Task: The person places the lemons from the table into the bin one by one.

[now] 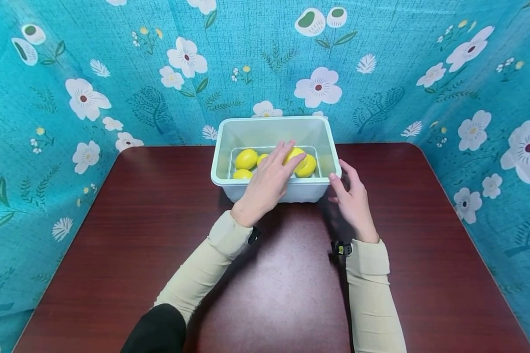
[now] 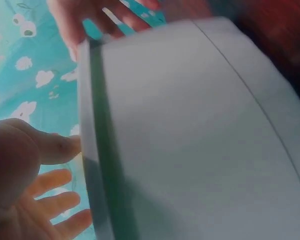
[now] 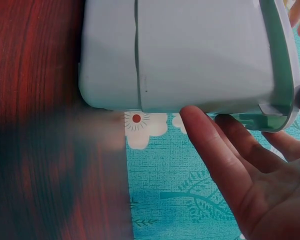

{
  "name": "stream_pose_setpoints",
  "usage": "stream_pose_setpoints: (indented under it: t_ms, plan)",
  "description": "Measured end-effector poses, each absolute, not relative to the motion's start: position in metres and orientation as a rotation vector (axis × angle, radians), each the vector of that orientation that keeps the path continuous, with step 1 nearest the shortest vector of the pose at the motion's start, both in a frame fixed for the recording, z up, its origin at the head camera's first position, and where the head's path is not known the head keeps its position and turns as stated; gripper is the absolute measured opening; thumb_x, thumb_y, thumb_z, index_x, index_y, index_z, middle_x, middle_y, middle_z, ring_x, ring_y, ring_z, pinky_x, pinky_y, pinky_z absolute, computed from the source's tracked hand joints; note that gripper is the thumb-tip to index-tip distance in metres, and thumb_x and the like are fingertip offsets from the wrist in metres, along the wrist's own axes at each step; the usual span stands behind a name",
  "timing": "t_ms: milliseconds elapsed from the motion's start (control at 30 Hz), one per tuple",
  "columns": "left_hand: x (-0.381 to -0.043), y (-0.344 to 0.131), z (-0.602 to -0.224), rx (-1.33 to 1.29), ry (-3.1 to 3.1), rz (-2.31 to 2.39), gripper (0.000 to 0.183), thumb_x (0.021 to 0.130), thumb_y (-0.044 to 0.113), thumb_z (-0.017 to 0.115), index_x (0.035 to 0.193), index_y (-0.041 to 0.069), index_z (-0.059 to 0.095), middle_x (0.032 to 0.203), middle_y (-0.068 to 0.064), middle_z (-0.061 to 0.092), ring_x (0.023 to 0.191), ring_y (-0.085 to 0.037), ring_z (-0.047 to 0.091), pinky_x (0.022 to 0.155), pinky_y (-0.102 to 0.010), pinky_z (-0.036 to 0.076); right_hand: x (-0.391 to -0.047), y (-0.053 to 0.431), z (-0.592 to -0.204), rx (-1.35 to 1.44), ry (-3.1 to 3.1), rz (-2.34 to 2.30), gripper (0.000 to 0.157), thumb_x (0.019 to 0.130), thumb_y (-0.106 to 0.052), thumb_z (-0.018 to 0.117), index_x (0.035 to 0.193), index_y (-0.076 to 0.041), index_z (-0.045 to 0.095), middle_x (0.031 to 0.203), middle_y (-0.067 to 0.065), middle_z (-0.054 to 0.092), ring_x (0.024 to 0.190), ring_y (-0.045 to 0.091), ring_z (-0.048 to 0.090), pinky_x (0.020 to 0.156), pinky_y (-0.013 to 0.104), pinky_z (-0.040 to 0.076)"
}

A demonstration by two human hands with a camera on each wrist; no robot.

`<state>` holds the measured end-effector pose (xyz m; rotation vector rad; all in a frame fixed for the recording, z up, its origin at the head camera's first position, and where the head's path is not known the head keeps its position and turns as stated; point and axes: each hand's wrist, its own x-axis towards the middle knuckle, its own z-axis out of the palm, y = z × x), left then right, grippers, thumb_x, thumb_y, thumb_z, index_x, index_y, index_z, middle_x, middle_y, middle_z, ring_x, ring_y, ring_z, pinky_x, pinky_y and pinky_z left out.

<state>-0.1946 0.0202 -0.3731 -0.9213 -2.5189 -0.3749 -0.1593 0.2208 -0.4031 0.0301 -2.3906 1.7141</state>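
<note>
Item: pale plastic tub, standing at the far middle of your dark red worktop, close against the flowered teal cloth that backs and flanks it. Contents: several yellow lemons lying on the tub's floor; you can count at least four, with one partly covered by your hand. Your left hand reaches over the near rim into the tub, its fingers straight and a little spread, resting on top of the right-hand lemon rather than curled round it. In the left wrist view those fingers show loose and apart beside the tub's rim, gripping nothing. Your right hand sits at the tub's near right corner, fingers extended and relaxed, the tips at or just touching the rim. In the right wrist view the open palm lies just beside the tub's outer wall, with one fingertip against the lower edge. Both sleeves are cream; a dark band sits at each wrist.
</note>
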Motion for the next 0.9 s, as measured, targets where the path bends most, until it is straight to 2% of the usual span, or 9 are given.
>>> stream_pose_setpoints:
  t_ms: [100, 233, 500, 667, 900]
  plan:
    - [-0.196, 0.017, -0.373, -0.866, -2.539, -0.331, 0.046, 0.087, 0.009, 0.052, 0.131, 0.021, 0.043, 0.143, -0.008, 0.032, 0.133, -0.029, 0.029, 0.095, -0.045, 0.039, -0.159, 0.220, -0.403, 0.026, -2.394, 1.715, 0.052, 0.091, -0.027, 0.049, 0.138, -0.011, 0.032, 0.133, 0.017, 0.044, 0.105, 0.029, 0.054, 0.063, 0.038, 0.053]
    - [-0.195, 0.010, -0.370, -0.835, -2.537, -0.363, 0.044, 0.088, 0.013, 0.053, 0.130, 0.021, 0.044, 0.144, -0.005, 0.031, 0.133, -0.028, 0.028, 0.093, -0.048, 0.040, -0.160, 0.221, -0.404, 0.014, -2.393, 1.710, 0.052, 0.091, -0.027, 0.049, 0.138, -0.013, 0.032, 0.132, 0.015, 0.045, 0.103, 0.027, 0.055, 0.064, 0.042, 0.053]
    - [-0.189, -0.013, -0.368, -0.776, -2.486, -0.431, 0.041, 0.087, 0.010, 0.052, 0.127, 0.018, 0.048, 0.141, -0.006, 0.035, 0.130, -0.029, 0.032, 0.091, -0.049, 0.040, -0.160, 0.219, -0.404, 0.019, -2.398, 1.713, 0.052, 0.091, -0.027, 0.049, 0.138, -0.012, 0.031, 0.133, 0.015, 0.044, 0.103, 0.027, 0.054, 0.067, 0.047, 0.051]
    - [-0.182, -0.033, -0.368, -0.751, -2.483, -0.462, 0.043, 0.085, 0.008, 0.054, 0.127, 0.017, 0.048, 0.142, -0.007, 0.034, 0.130, -0.031, 0.032, 0.092, -0.050, 0.040, -0.159, 0.217, -0.400, 0.028, -2.417, 1.694, 0.053, 0.091, -0.028, 0.049, 0.138, -0.011, 0.031, 0.134, 0.015, 0.043, 0.106, 0.028, 0.053, 0.066, 0.045, 0.052]
    - [-0.170, -0.058, -0.366, -0.695, -2.506, -0.455, 0.043, 0.085, 0.013, 0.057, 0.127, 0.018, 0.047, 0.142, -0.006, 0.034, 0.132, -0.030, 0.029, 0.091, -0.049, 0.040, -0.164, 0.227, -0.407, 0.001, -2.427, 1.725, 0.053, 0.091, -0.033, 0.048, 0.139, -0.017, 0.032, 0.133, 0.016, 0.043, 0.106, 0.028, 0.052, 0.067, 0.045, 0.052]
